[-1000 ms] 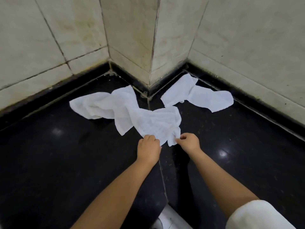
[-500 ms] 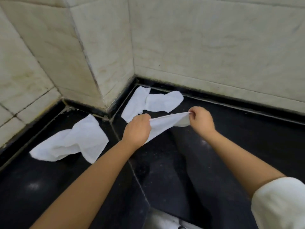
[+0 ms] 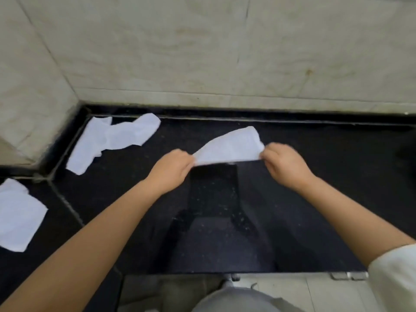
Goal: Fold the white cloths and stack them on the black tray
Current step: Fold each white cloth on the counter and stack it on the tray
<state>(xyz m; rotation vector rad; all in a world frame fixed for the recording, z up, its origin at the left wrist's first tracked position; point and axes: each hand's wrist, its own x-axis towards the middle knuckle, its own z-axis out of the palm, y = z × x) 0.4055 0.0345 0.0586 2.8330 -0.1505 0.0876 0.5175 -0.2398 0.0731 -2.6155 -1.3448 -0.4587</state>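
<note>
White thin fabric, a small cloth [image 3: 229,147], is stretched between both hands. The left hand [image 3: 172,168] pinches its left end with curled fingers; the right hand [image 3: 284,165] pinches its right end the same way. The held cloth hangs taut just above the black polished stone table [image 3: 315,199], apparently clear of it, though contact at its far edge cannot be ruled out.

The long axis of the cloth runs left to right, straight across the body line, with the far edge bowed upward toward the pale tiled wall [image 3: 202,52]. Both hands sit at about equal reach, so neither is clearly nearer; the fold most likely calls for bringing one end over to meet the other, or laying the cloth flat on the table first.

Two further crumpled white cloths lie unfolded: one [image 3: 112,140] in the table's back-left corner, well apart from the left hand, and another [image 3: 18,217] at the left edge of the view on the adjoining section of table. The left hand is the nearer to both.

No black tray distinct from the table is visible, so the stacking location cannot be confirmed.
</note>
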